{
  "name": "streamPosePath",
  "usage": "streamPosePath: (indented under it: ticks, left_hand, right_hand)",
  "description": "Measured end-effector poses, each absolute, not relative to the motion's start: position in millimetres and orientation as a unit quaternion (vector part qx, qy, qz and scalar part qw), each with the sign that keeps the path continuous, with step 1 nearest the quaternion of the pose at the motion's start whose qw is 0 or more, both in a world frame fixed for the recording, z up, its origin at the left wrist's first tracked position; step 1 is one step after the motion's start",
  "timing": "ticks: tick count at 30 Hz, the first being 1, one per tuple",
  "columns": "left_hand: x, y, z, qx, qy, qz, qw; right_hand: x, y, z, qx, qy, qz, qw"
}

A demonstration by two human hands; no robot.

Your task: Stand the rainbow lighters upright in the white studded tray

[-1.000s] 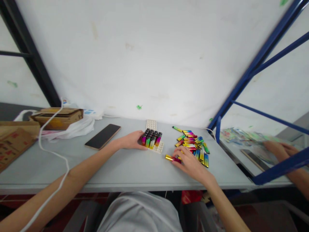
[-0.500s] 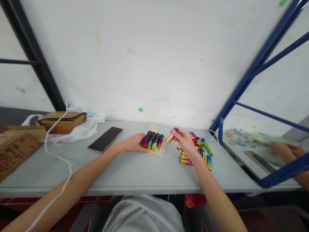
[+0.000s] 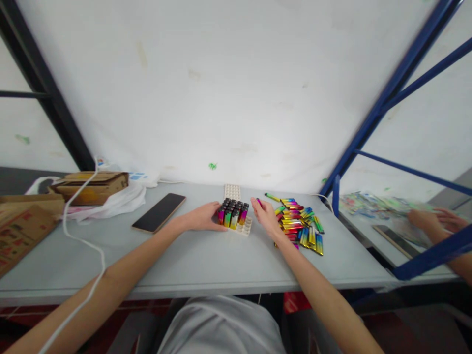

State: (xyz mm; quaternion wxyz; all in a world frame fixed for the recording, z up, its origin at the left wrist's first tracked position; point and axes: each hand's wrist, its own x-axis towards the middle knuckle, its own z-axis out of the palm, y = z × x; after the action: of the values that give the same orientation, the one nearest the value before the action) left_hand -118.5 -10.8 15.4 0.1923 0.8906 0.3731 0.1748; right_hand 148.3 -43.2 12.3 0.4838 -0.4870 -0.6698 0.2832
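Observation:
Several lighters (image 3: pixel 234 212) with black tops and shiny coloured bodies stand upright in close rows in a white holed tray (image 3: pixel 245 227). Bare holes show at the tray's right and front edge. Around the left side of the tray curls my left hand (image 3: pixel 204 216), thumb at the front and fingers toward the back. Just right of the rows, my right hand (image 3: pixel 264 216) pinches a lighter (image 3: pixel 259 201); only its purple end shows, the rest being hidden by the fingers. Right of that hand lies a loose pile of metallic multicoloured lighters (image 3: pixel 295 221).
A second white holed tray (image 3: pixel 232 191) sits near the wall. To the left are a phone (image 3: pixel 159 212), cardboard boxes (image 3: pixel 92 187), a white plastic bag (image 3: pixel 129 199) and a white cable (image 3: pixel 86 241). A blue metal frame (image 3: pixel 363 132) stands right; beyond it, another person's hands (image 3: pixel 438 219) show.
My right hand has moved left toward the upright lighters, and the lighter in it is now mostly covered by the fingers. My left hand stays at the tray. The view has shifted slightly.

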Motion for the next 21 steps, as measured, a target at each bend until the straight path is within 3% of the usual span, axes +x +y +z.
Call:
streamPosePath:
  ticks: [9, 18, 21]
  left_hand:
    - [-118, -11, 16, 0.892, 0.371, 0.179, 0.186]
    - [-118, -12, 16, 0.889, 0.378, 0.17, 0.194]
    - [-118, -12, 15, 0.889, 0.382, 0.17, 0.185]
  right_hand:
    - [145, -47, 11, -0.543, -0.651, 0.191, 0.496]
    - [152, -58, 21, -0.461, -0.72, 0.195, 0.481]
    - [155, -63, 27, -0.426, -0.772, 0.138, 0.451]
